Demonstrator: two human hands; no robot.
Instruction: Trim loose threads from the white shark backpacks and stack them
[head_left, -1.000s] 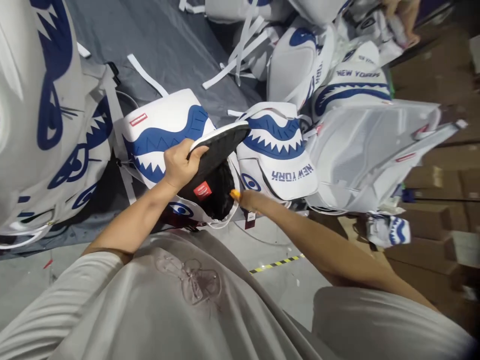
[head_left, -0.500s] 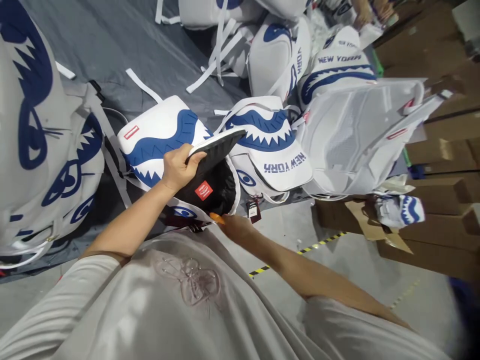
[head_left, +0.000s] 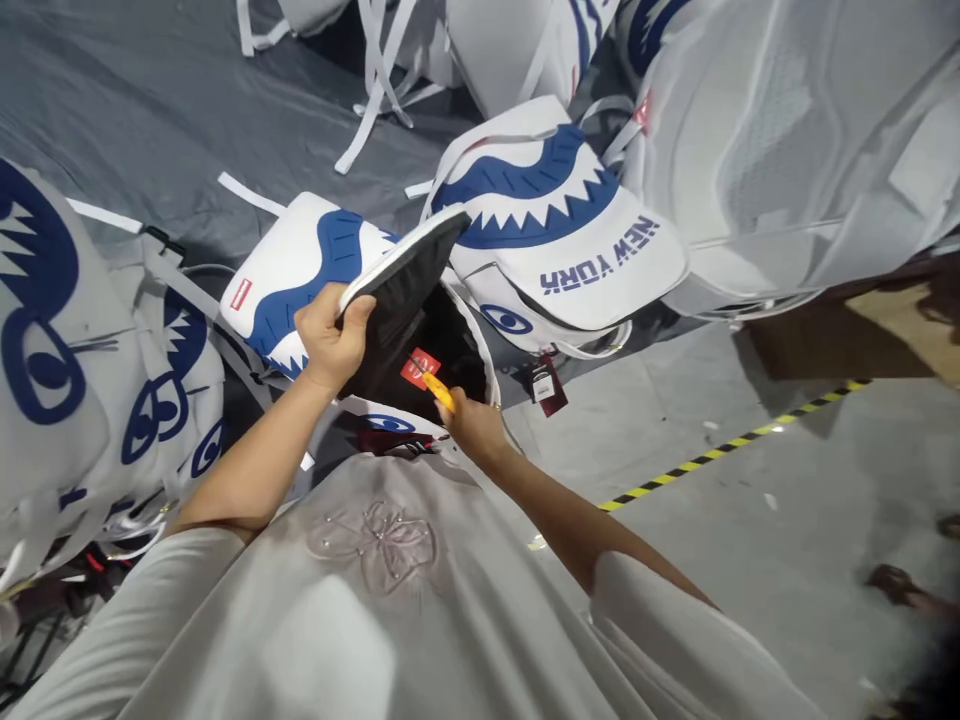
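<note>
In front of me lies a white backpack (head_left: 300, 250) with a blue shark-mouth print, its top open and black lining showing. My left hand (head_left: 331, 335) pinches the raised flap (head_left: 409, 270) by its edge, thumb on the black underside. My right hand (head_left: 474, 428) is closed on small yellow-handled thread snips (head_left: 439, 390), at the near rim of the opening. Their thin tip points into the bag, over a red label (head_left: 420, 368) on the lining. How the blades stand is too small to tell.
Beside it on the right is another white backpack (head_left: 559, 215) lettered NEW YORK, with a hang tag (head_left: 546, 385). More white backpacks (head_left: 67, 370) are heaped at the left. Grey cloth (head_left: 150, 110) covers the table. Yellow-black tape (head_left: 712, 455) marks the floor at right.
My right hand has moved up and into the bag's opening, so the snips now point at the red label. My left hand has shifted slightly left, with the flap tilted up more steeply. The view has turned.
</note>
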